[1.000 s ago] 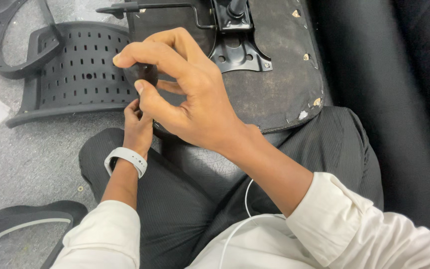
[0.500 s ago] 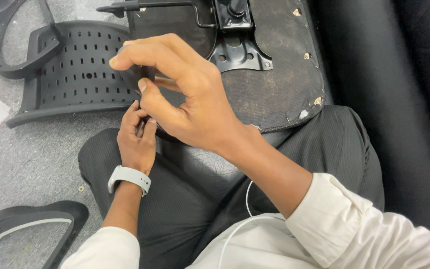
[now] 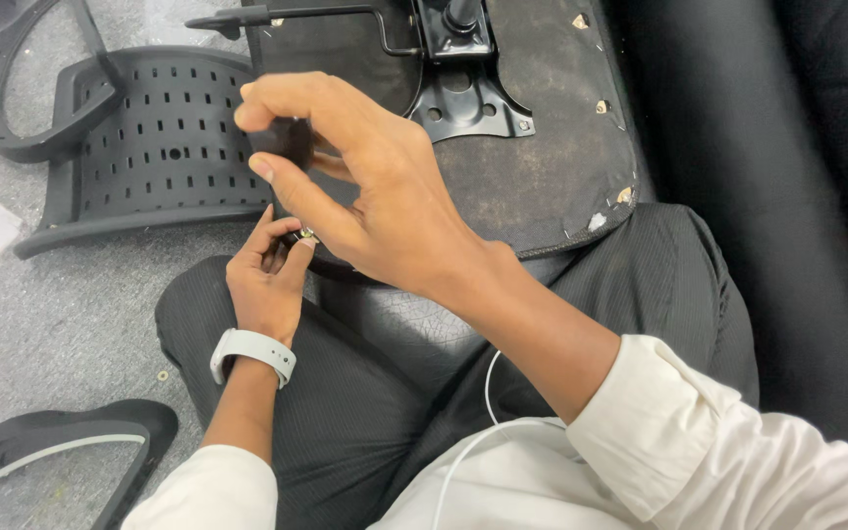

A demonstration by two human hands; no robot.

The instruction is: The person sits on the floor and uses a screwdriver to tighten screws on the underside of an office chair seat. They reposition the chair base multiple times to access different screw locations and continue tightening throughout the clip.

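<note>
A small dark part (image 3: 285,140), its shape blurred, sits pinched between the thumb and forefinger of the right hand (image 3: 365,186), which is raised above the lap with the other fingers curved loosely around it. Just below, the left hand (image 3: 265,280) grips a small metal piece (image 3: 303,236) with its fingertips, at the near edge of the upturned chair seat (image 3: 542,147); what the piece is cannot be told. A pale grey band (image 3: 252,350) circles the left wrist.

The chair seat lies bottom up across the person's lap and the floor, its underside dark and worn, with a black metal mounting plate (image 3: 463,93) fixed near the middle and a lever (image 3: 287,15) running off to the left. The person sits in dark striped trousers (image 3: 365,412) and a white shirt (image 3: 699,461), with a thin white cable (image 3: 488,393) hanging across the front.

To the left, on the grey carpeted floor (image 3: 71,304), lies a black perforated chair back (image 3: 164,137) with a curved armrest (image 3: 12,108) beside it. Another dark curved chair part (image 3: 61,442) rests at the lower left. A black padded surface (image 3: 787,196) fills the right side.
</note>
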